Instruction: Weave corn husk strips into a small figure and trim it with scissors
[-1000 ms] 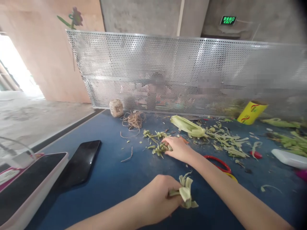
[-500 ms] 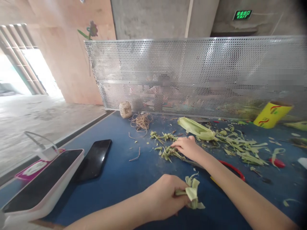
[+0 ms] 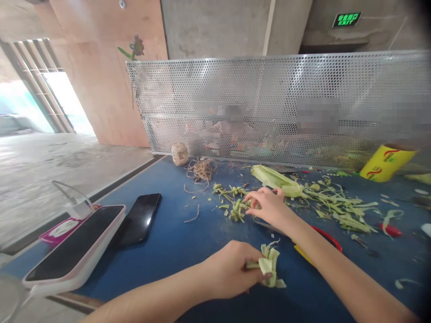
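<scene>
1. Pale-green husk piece (image 3: 269,269), folded and bent over, sits at the left hand (image 3: 232,271); thumb and fingers pinch its stem end, loose strips poking out past the fingertips.
2. Right hand (image 3: 271,208): fingers curved and spread, thumb apart from them, gap visible. Fingertips at the near knotted husk strand (image 3: 237,211); can't tell if they touch it. A second knotted husk strand (image 3: 232,190) lies just beyond.
3. Step in hand, my read: left holds its piece while right works at the knotted strands. Next move calls for thumb and fingertips closing gently on one strand; husk looks light and likely to shed bits.
4. Watch the scissors (image 3: 302,254): partly under the right forearm, handles easy to snag.
5. Right and beyond: husked cob (image 3: 276,181), then loose husk strips (image 3: 350,217). Tight for sideways sweeps.
6. Best room: blue tabletop (image 3: 182,251) between left hand and black phone (image 3: 140,220).
7. Limits: perforated metal panel (image 3: 202,107) along the far side; table edge left, past the phones.
</scene>
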Demonstrator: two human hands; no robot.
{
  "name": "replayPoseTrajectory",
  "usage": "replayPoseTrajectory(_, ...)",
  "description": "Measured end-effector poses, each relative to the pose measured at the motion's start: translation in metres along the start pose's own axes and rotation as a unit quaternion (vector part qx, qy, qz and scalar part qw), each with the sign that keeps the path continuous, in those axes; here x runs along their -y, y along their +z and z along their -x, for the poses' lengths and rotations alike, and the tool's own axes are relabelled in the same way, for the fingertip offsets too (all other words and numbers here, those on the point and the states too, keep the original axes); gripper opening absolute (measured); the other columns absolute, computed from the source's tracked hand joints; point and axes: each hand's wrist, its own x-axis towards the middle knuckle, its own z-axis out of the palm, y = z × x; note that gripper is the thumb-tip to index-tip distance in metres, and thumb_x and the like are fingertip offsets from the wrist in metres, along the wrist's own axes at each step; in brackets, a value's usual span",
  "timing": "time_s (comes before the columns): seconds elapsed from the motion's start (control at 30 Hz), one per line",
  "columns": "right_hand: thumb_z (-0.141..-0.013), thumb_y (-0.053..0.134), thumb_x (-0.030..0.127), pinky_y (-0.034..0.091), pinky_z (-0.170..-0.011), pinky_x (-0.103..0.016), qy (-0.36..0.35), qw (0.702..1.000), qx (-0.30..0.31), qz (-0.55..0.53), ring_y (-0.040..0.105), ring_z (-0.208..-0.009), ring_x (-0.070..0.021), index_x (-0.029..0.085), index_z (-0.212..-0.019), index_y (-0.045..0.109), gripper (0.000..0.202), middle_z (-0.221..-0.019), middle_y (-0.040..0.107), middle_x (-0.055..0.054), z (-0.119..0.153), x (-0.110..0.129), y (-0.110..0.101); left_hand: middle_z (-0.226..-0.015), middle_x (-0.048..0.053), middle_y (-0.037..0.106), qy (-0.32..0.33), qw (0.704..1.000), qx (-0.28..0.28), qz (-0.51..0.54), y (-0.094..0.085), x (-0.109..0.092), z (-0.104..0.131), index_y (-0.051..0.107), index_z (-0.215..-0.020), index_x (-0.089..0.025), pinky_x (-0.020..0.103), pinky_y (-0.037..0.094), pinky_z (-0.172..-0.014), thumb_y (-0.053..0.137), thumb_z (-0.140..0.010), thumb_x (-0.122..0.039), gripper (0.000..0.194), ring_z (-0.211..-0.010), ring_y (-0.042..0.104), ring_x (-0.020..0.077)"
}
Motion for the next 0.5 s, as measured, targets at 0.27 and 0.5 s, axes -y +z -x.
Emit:
replayPoseTrajectory(0.27,-0.070,0.055,0.019,0.043,-0.064,-0.031,0.042,0.977,-0.098,-0.184,0.064,-0.068,-0.0210,0.020,-0.071,0.063,0.008,-0.071,0.068,-0.004,-0.009,0.000,-0.012,-0.066,0.001,0.058,0.019,1.000,-0.005,0.002,0.001,-0.003,0.002,0.063,-0.075,-0.014,0.015,0.039,-0.046,0.048,-0.079,-0.030,0.022,-0.050,0.053,0.0083)
replayPoseTrajectory(0.5,-0.065,0.062,0.030,0.045,-0.059,-0.025,0.078,0.881,-0.136,-0.447,0.064,-0.075,-0.0172,0.018,-0.078,0.056,0.019,-0.080,0.068,-0.006,-0.027,0.036,-0.014,-0.071,0.002,0.061,0.021,0.997,0.047,0.057,-0.008,-0.004,0.010,0.065,-0.081,-0.014,0.016,0.044,-0.050,0.053,-0.077,-0.035,0.024,-0.054,0.054,0.0089)
